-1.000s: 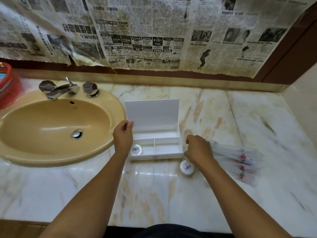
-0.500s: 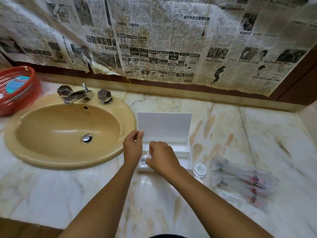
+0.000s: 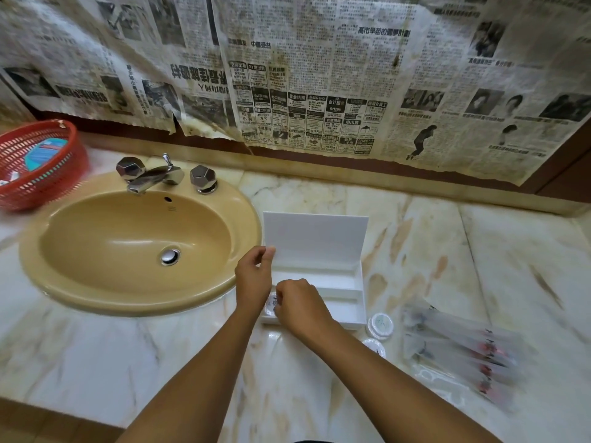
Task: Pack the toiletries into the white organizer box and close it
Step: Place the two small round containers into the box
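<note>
The white organizer box (image 3: 348,310) stands open on the marble counter, its lid (image 3: 316,241) upright. My left hand (image 3: 252,279) pinches the lid's left edge. My right hand (image 3: 299,306) hovers over the box's front-left compartment, its curled fingers against a small round white container (image 3: 271,304) lying there. Two more round containers (image 3: 380,326) sit on the counter by the box's right front corner. Several clear-wrapped toothbrushes (image 3: 460,353) lie blurred further right.
A tan sink (image 3: 134,241) with a chrome tap (image 3: 153,177) lies left of the box. A red mesh basket (image 3: 38,164) stands at the far left. Newspaper covers the wall behind. The counter's front edge runs along the bottom left.
My right hand left the counter by the toothbrushes and moved left over the box's front-left compartment. The left hand kept its grip on the lid. The camera view shifted.
</note>
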A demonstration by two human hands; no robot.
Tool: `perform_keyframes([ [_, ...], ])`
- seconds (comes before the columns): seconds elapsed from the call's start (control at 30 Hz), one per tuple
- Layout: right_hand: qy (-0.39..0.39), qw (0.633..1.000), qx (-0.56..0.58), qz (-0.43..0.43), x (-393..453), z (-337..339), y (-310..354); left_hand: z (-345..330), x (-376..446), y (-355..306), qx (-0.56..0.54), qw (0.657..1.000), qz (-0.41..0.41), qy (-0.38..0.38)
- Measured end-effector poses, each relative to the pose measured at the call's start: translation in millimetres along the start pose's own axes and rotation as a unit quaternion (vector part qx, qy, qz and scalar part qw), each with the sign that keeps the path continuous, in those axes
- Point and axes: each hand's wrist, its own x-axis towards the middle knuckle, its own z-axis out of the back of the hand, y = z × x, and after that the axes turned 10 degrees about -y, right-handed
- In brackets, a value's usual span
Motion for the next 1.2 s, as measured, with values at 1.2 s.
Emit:
perform_keyframes([
  [1.2,-0.052,0.966,-0.136,-0.214,-48.1,49.8,-109.6,2.5,-1.4,-0.9,-0.003,1.000,-0.014,0.015],
])
